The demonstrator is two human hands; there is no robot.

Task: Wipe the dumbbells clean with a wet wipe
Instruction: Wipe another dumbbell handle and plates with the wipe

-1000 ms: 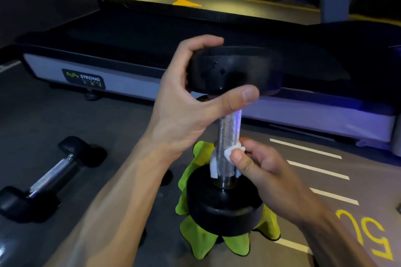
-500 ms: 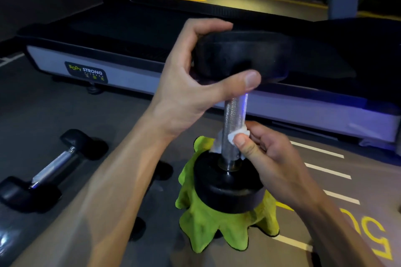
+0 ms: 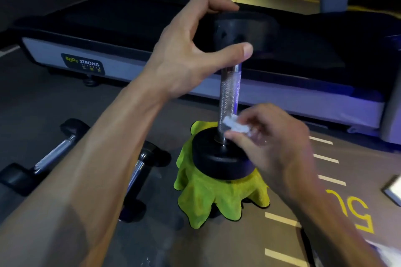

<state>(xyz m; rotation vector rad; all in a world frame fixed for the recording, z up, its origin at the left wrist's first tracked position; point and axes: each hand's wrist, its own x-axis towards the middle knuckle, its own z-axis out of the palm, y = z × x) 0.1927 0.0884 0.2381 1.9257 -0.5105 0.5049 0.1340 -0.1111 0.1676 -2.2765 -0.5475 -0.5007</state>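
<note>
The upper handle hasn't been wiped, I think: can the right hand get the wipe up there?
Probably yes. The right hand pinches the wet wipe low on the handle, and the metal above is bare up to the left hand gripping the top head.

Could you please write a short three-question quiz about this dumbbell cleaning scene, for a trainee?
1. True or false: the upright dumbbell stands on a yellow-green cloth.
2. The left hand holds which part? A) the top head B) the bar C) the cloth
3. Fill in: the right hand pinches a white ____ against the low end of the bar.

Key
1. True.
2. A: finger and thumb curl round the top head.
3. Wet wipe.
</note>
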